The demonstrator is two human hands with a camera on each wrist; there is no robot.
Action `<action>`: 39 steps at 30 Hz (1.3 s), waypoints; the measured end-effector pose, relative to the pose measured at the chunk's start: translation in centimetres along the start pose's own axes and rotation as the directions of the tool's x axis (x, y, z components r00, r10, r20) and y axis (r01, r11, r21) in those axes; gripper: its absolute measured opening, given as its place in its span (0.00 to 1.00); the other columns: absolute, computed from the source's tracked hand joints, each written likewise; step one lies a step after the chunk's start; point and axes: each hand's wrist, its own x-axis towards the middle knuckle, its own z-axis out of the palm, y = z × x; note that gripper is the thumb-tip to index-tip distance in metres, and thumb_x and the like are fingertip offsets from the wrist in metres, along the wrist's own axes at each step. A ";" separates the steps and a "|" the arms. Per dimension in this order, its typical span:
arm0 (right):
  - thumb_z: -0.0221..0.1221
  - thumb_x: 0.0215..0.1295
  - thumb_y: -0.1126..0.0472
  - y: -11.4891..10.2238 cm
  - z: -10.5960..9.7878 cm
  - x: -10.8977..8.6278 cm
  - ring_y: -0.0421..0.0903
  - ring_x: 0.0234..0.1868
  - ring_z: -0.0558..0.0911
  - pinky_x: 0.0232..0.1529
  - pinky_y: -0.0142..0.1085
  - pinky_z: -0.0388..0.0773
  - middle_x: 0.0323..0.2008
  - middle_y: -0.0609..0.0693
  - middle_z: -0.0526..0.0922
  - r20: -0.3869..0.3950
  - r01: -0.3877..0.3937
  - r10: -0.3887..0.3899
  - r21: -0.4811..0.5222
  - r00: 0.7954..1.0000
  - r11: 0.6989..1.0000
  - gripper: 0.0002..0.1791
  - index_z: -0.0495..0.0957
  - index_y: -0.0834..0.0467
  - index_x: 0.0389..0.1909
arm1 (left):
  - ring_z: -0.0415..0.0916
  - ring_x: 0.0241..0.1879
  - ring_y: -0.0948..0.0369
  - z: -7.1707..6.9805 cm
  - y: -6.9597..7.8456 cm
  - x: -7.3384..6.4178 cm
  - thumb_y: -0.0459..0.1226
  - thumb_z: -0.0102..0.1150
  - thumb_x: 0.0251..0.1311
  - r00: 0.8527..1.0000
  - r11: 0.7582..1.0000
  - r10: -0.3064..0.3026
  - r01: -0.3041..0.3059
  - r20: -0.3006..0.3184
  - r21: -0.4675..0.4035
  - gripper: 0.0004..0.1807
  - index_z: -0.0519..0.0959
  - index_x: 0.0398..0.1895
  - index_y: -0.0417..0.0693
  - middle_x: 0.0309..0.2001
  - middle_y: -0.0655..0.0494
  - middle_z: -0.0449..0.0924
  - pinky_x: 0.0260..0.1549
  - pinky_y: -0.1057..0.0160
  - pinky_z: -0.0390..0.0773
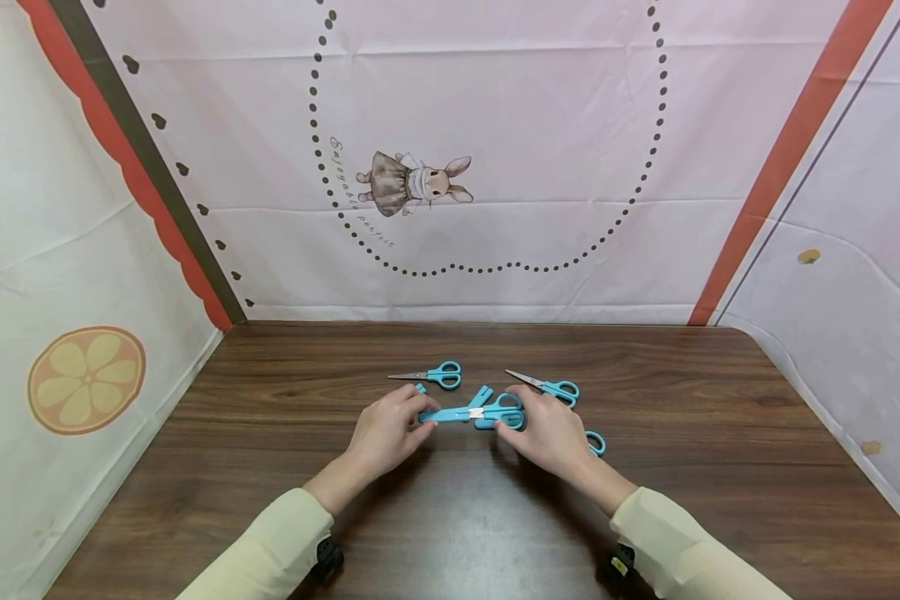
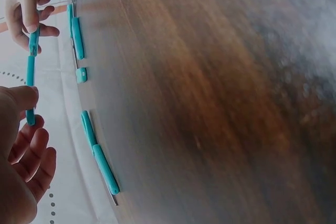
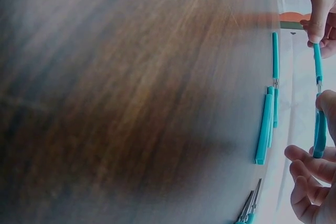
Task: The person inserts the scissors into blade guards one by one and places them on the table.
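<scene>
A pair of scissors with light-blue handles (image 1: 508, 402) is held level above the table between both hands, a blue blade cover (image 1: 446, 415) over its blades. My left hand (image 1: 390, 425) pinches the cover's tip between thumb and fingers. At the other end, my right hand (image 1: 551, 433) grips the handle loops with thumb and fingers. Bare metal shows between cover and handles (image 3: 319, 129). The left wrist view has the cover (image 2: 30, 72) raised off the tabletop. Loose blue covers (image 1: 483, 394) lie behind the held pair, partly hidden by it.
Scissors with bare blades (image 1: 444, 375) lie behind the left hand, and another bare-bladed pair (image 1: 561, 390) lies behind the right. One more blue handle (image 1: 596, 443) shows beside the right hand. The brown wooden table (image 1: 307, 358) ends at a printed cloth backdrop (image 1: 540, 167).
</scene>
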 end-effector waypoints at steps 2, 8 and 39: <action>0.61 0.53 0.44 0.0 0.0 0.0 0.38 0.11 0.59 0.10 0.30 0.50 0.10 0.40 0.62 0.001 -0.003 0.003 0.002 1.000 1.000 0.27 0.74 0.51 0.53 | 0.66 0.23 0.72 0.0 0.0 0.0 0.41 0.67 0.50 1.000 1.000 0.002 -0.002 -0.006 0.006 0.08 0.82 0.36 0.56 0.29 0.60 0.73 0.18 0.74 0.64; 0.61 0.53 0.44 0.0 0.0 0.0 0.37 0.11 0.59 0.11 0.31 0.51 0.11 0.40 0.63 0.002 -0.006 0.006 0.008 1.000 1.000 0.27 0.74 0.52 0.53 | 0.69 0.23 0.72 0.0 0.1 -0.1 0.42 0.68 0.50 1.000 1.000 -0.005 0.005 -0.009 0.003 0.09 0.83 0.36 0.56 0.27 0.63 0.70 0.18 0.75 0.65; 0.63 0.52 0.44 -0.3 -0.2 0.1 0.38 0.11 0.59 0.10 0.30 0.51 0.12 0.40 0.63 -0.006 -0.023 0.023 0.045 1.000 0.999 0.28 0.74 0.51 0.53 | 0.75 0.25 0.71 -0.1 0.1 -0.1 0.43 0.68 0.49 0.999 0.999 -0.044 0.044 0.002 -0.004 0.10 0.82 0.36 0.54 0.29 0.60 0.76 0.21 0.73 0.70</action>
